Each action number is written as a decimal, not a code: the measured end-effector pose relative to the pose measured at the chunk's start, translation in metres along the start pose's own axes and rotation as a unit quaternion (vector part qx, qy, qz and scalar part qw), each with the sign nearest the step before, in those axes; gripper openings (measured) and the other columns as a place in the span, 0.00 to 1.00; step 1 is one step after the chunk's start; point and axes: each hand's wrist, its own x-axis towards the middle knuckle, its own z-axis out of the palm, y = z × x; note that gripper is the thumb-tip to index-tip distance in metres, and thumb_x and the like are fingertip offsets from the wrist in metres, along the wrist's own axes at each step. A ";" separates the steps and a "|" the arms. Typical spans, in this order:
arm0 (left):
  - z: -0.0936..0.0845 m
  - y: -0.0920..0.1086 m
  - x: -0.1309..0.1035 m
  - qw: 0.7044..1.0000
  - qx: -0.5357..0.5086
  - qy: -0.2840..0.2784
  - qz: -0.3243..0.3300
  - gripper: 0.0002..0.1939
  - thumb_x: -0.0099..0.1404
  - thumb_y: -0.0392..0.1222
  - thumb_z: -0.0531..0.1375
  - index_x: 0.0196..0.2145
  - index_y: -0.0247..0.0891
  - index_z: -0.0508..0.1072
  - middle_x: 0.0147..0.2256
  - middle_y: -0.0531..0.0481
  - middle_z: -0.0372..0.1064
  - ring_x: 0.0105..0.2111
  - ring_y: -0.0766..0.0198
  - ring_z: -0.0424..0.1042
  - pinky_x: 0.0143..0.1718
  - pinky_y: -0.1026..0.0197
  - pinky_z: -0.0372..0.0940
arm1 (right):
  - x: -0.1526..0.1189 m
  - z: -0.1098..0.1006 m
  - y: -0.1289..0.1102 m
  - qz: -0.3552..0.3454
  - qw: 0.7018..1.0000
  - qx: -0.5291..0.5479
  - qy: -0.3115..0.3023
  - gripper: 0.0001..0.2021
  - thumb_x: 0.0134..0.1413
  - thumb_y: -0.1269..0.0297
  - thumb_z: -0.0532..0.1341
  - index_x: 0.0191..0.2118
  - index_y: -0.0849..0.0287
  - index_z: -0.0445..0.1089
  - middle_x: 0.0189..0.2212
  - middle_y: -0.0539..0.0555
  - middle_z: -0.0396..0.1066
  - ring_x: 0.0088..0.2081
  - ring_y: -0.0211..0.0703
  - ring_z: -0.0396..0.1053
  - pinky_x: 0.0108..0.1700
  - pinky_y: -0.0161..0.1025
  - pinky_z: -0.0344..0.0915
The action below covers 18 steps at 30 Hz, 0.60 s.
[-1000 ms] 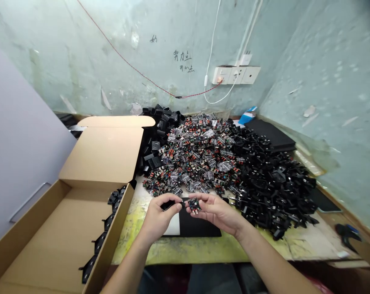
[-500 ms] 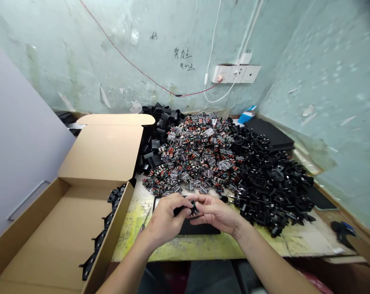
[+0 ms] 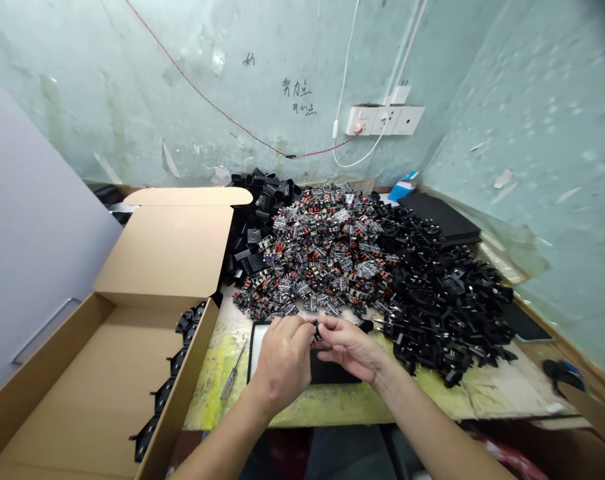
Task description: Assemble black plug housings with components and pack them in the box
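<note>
One small circuit board (image 3: 315,333) sits between the two hands, just above the front of the table (image 3: 372,415), mostly covered by fingers. The right hand (image 3: 351,348) pinches it at its right side between thumb and fingers. The left hand (image 3: 285,358) comes in from the other side with its back to the camera, its fingers bent toward the board; their tips are hidden, so I cannot tell what they grip.

Under the hands lies a flat black panel (image 3: 338,374) with a white area at its left. Just left of it, a screwdriver (image 3: 227,386) rests on the table, its shaft pointing away from the person. Behind the hands rises a wide heap of circuit boards (image 3: 327,250), touching a pile of black plug parts (image 3: 447,313) on the right and a pile of black casings (image 3: 255,238) at its left.

Farther left stands an open cardboard box (image 3: 72,367), with a row of black pieces (image 3: 163,395) along its right wall. A socket strip (image 3: 385,121) is mounted on the wall behind.
</note>
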 end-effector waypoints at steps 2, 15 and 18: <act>0.005 -0.003 -0.004 1.000 -0.010 0.004 -0.004 0.10 0.73 0.31 0.55 0.41 0.38 0.76 0.37 0.43 0.75 0.36 0.56 0.73 0.38 0.55 0.65 | 0.001 0.001 0.001 -0.007 1.000 -0.002 0.001 0.27 0.46 0.58 0.82 0.52 0.55 0.80 0.38 0.51 0.81 0.37 0.43 0.83 0.37 0.35 0.81; 0.006 -0.015 -0.016 0.881 -0.403 -0.066 -0.237 0.45 0.65 0.31 0.63 0.75 0.48 0.51 0.57 0.45 0.68 0.62 0.52 0.68 0.67 0.46 0.60 | -0.012 0.020 0.006 -0.253 0.963 -0.082 0.039 0.25 0.52 0.53 0.78 0.56 0.47 0.78 0.56 0.56 0.80 0.59 0.52 0.76 0.68 0.55 0.66; 0.004 -0.015 -0.016 0.870 -0.424 -0.066 -0.242 0.47 0.64 0.31 0.64 0.75 0.49 0.50 0.57 0.45 0.68 0.60 0.53 0.68 0.68 0.44 0.58 | -0.019 0.021 0.008 -0.286 0.951 -0.116 0.029 0.23 0.53 0.54 0.77 0.55 0.46 0.78 0.55 0.55 0.80 0.57 0.53 0.77 0.66 0.55 0.68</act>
